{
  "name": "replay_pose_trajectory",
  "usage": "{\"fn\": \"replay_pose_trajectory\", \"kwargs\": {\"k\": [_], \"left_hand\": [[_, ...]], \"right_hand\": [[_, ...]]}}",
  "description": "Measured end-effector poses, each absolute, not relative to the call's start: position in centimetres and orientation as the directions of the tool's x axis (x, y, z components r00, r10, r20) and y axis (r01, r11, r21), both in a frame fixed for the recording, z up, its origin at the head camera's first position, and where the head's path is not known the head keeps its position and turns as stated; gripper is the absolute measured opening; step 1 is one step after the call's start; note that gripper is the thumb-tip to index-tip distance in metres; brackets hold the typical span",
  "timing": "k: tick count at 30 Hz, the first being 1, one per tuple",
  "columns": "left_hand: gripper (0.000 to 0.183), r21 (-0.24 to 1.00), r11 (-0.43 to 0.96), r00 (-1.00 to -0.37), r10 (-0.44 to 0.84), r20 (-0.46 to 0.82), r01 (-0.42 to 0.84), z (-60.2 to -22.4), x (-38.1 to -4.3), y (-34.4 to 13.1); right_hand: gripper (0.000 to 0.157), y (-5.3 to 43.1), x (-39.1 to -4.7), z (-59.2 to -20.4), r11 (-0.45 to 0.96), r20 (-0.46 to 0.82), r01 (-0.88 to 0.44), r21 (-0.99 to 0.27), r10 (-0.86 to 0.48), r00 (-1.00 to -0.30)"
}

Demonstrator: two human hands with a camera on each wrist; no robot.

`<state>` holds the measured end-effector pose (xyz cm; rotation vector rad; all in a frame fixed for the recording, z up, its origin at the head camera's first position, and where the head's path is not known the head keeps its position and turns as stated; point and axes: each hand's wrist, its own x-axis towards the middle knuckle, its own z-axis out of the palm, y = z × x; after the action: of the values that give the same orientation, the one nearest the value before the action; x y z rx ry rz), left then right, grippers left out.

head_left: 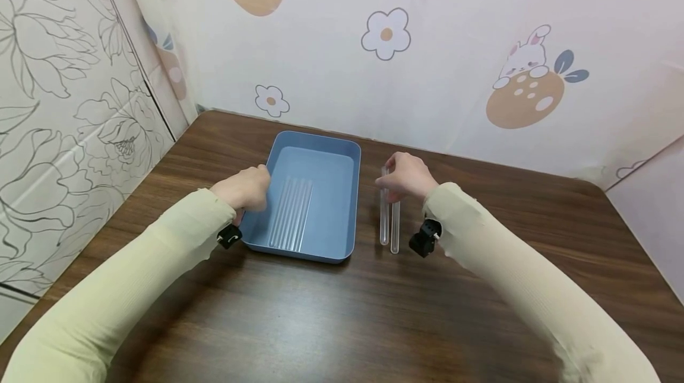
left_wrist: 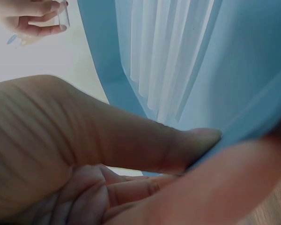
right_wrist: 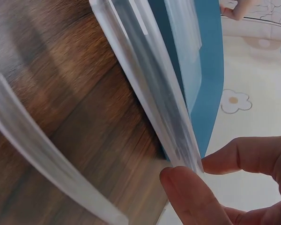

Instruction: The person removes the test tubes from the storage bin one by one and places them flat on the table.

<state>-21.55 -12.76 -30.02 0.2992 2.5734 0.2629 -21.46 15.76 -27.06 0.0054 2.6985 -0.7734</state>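
Observation:
A blue plastic tray (head_left: pixel 342 151) sits mid-table with several clear tubes (head_left: pixel 291 214) lying side by side in it. My left hand (head_left: pixel 247 188) grips the tray's left rim; in the left wrist view the thumb (left_wrist: pixel 196 140) and fingers pinch the blue wall (left_wrist: pixel 234 70) beside the tubes (left_wrist: pixel 164 56). Two more clear tubes lie on the wood just right of the tray. My right hand (head_left: pixel 403 176) pinches the far end of the one nearer the tray (head_left: pixel 383 220). In the right wrist view that tube (right_wrist: pixel 150 89) sits between thumb and finger (right_wrist: pixel 192 173), with the other tube (right_wrist: pixel 37 150) beside it.
The dark wooden table (head_left: pixel 342 312) is enclosed by patterned panels at the back, left and right. Small black wrist cameras (head_left: pixel 424 239) sit on both sleeves.

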Motion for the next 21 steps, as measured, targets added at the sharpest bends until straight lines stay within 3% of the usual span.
{"fn": "replay_pose_trajectory", "kwargs": {"k": [21], "left_hand": [[0.066,0.243,0.957,-0.841,0.259,-0.476,0.158,-29.8,-21.4,-12.7]], "right_hand": [[0.054,19.0,-20.9,-28.0,0.858,-0.331,0.116,-0.501,-0.065,-0.941]]}}
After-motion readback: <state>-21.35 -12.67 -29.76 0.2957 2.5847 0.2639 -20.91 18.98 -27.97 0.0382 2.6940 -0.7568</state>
